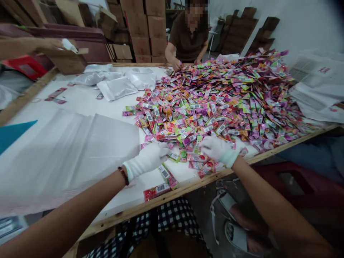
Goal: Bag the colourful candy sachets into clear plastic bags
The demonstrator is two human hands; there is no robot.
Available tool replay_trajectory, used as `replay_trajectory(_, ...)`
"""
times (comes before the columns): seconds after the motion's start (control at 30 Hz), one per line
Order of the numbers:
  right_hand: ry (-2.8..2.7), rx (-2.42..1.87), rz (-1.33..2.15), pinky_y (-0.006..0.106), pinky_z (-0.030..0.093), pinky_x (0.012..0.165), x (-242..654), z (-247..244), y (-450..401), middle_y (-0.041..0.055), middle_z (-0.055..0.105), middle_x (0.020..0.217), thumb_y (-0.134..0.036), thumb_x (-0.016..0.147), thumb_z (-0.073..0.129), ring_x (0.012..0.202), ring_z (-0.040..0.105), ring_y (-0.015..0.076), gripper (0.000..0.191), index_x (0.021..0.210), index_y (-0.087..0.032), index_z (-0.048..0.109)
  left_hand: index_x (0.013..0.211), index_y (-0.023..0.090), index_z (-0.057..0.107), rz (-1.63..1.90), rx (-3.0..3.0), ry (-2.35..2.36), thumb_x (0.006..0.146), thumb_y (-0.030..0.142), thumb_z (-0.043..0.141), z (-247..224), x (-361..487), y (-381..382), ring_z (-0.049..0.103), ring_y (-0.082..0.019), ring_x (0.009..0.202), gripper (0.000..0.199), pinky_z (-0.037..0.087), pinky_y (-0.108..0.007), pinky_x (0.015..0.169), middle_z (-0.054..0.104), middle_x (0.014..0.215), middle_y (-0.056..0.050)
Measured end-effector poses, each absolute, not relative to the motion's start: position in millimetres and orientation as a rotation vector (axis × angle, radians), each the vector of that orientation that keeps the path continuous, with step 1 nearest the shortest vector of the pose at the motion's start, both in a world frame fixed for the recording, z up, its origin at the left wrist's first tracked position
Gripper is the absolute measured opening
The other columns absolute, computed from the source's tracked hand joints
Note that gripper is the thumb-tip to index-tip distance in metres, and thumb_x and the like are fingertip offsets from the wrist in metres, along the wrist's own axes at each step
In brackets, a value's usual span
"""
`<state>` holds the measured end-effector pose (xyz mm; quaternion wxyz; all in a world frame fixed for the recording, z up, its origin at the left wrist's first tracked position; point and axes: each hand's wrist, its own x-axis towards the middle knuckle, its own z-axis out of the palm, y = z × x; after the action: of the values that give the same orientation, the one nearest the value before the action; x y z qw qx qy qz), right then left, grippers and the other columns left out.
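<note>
My left hand [150, 156], in a white glove, is closed at the near edge of a heap of small candy sachets [199, 107]. Its fingertips pinch the end of a green-and-yellow sachet [174, 157]. To the right, my right hand [216, 148], gloved too, has its fingers bent down into the sachets; what they hold is hidden. Pink-and-red sachets [197, 157] lie just below and left of it. Nearer to me, a green-and-pink sachet [168, 175] and a red sachet [157, 191] lie flat on the white table [129, 197].
Clear plastic bags [107, 143] lie flat at left. Filled silver-white bags [118, 87] rest behind them. A person [188, 36] reaches into the heap across the table; another person's arm [29, 46] extends over a cardboard box [66, 61]. A wooden rim [193, 188] borders the table.
</note>
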<state>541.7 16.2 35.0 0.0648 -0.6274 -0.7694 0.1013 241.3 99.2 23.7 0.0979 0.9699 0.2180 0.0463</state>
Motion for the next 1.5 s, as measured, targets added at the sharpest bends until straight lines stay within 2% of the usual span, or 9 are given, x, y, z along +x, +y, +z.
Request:
replay_trajectory(0.3, -2.207, -1.640, 0.714, 0.029, 0.044, 0.077, 541, -7, -2, 0.0044, 0.060, 0.088, -0.021, 0.079, 0.061, 0.083, 0.056, 0.0173, 0.005, 0.077, -0.017, 0.061, 0.092, 0.019, 0.065, 0.544, 2.467, 0.660, 0.088, 0.020, 0.048, 9, 275, 83, 0.058, -0.020, 0.101, 0.018, 0.047, -0.038, 0.093, 0.061, 0.107, -0.007)
replay_trajectory(0.5, -1.805, -1.593, 0.694, 0.032, 0.048, 0.075, 550, 23, 20, 0.0050, 0.063, 0.086, -0.039, 0.095, 0.044, 0.078, 0.058, 0.0186, 0.025, 0.100, -0.018, 0.056, 0.110, 0.017, 0.050, 0.610, 2.013, 1.000, 0.088, 0.030, 0.044, 54, 252, 112, 0.057, -0.014, 0.070, 0.026, 0.051, -0.029, 0.066, 0.061, 0.087, -0.001)
replay_trajectory(0.6, -1.944, -1.658, 0.449, 0.036, 0.047, 0.086, 540, 13, 44, 0.0106, 0.065, 0.106, -0.031, 0.086, 0.056, 0.095, 0.060, 0.0237, 0.037, 0.119, -0.016, 0.056, 0.119, 0.018, 0.054, 0.364, 2.323, 1.026, 0.079, 0.030, 0.059, 44, 241, 126, 0.062, -0.018, 0.084, 0.042, 0.051, -0.030, 0.076, 0.065, 0.100, -0.004)
replay_trajectory(0.7, -2.154, -1.608, 0.423, 0.037, 0.044, 0.097, 529, -8, 67, 0.0115, 0.062, 0.121, -0.019, 0.076, 0.061, 0.111, 0.057, 0.0259, 0.048, 0.123, -0.016, 0.059, 0.114, 0.021, 0.063, 0.020, 2.641, 0.960, 0.083, 0.026, 0.055, 16, 237, 130, 0.064, -0.022, 0.093, 0.032, 0.051, -0.033, 0.082, 0.067, 0.106, -0.007)
replay_trajectory(0.87, -2.071, -1.578, 0.518, 0.033, 0.046, 0.085, 530, -9, 79, 0.0053, 0.064, 0.093, -0.022, 0.074, 0.062, 0.091, 0.059, 0.0215, 0.020, 0.093, -0.016, 0.065, 0.103, 0.021, 0.067, -0.026, 2.886, 0.964, 0.087, 0.023, 0.049, 0, 240, 129, 0.063, -0.025, 0.102, 0.024, 0.052, -0.037, 0.086, 0.063, 0.112, -0.011)
replay_trajectory(1.0, -1.969, -1.473, 0.488, 0.030, 0.045, 0.085, 546, 35, 54, 0.0043, 0.061, 0.095, -0.027, 0.078, 0.058, 0.091, 0.057, 0.0195, 0.024, 0.099, -0.016, 0.062, 0.107, 0.019, 0.061, 0.345, 2.710, 0.852, 0.086, 0.011, 0.042, 21, 248, 118, 0.060, -0.021, 0.110, 0.029, 0.048, -0.036, 0.099, 0.062, 0.116, -0.009)
replay_trajectory(1.13, -2.023, -1.715, 0.509, 0.031, 0.046, 0.083, 560, 61, 16, 0.0049, 0.064, 0.096, -0.030, 0.087, 0.052, 0.088, 0.059, 0.0193, 0.026, 0.110, -0.018, 0.058, 0.109, 0.018, 0.055, 0.424, 2.353, 0.853, 0.088, 0.024, 0.047, 37, 273, 94, 0.063, -0.019, 0.088, 0.024, 0.053, -0.034, 0.085, 0.066, 0.101, -0.006)
replay_trajectory(1.27, -2.114, -1.799, 0.481, 0.034, 0.046, 0.094, 563, 42, 3, 0.0108, 0.061, 0.124, -0.028, 0.083, 0.062, 0.108, 0.059, 0.0240, 0.048, 0.129, -0.017, 0.052, 0.118, 0.018, 0.055, 0.388, 2.177, 0.892, 0.076, 0.030, 0.063, 32, 314, 84, 0.065, -0.020, 0.088, 0.045, 0.053, -0.031, 0.079, 0.068, 0.107, -0.006)
replay_trajectory(1.5, -2.420, -1.982, 0.371, 0.038, 0.042, 0.104, 564, 4, 33, 0.0112, 0.060, 0.131, -0.015, 0.083, 0.055, 0.122, 0.056, 0.0257, 0.048, 0.131, -0.021, 0.061, 0.083, 0.018, 0.067, 0.003, 2.416, 1.067, 0.084, 0.036, 0.052, 13, 316, 87, 0.063, -0.018, 0.066, 0.023, 0.043, -0.026, 0.060, 0.070, 0.079, -0.007)
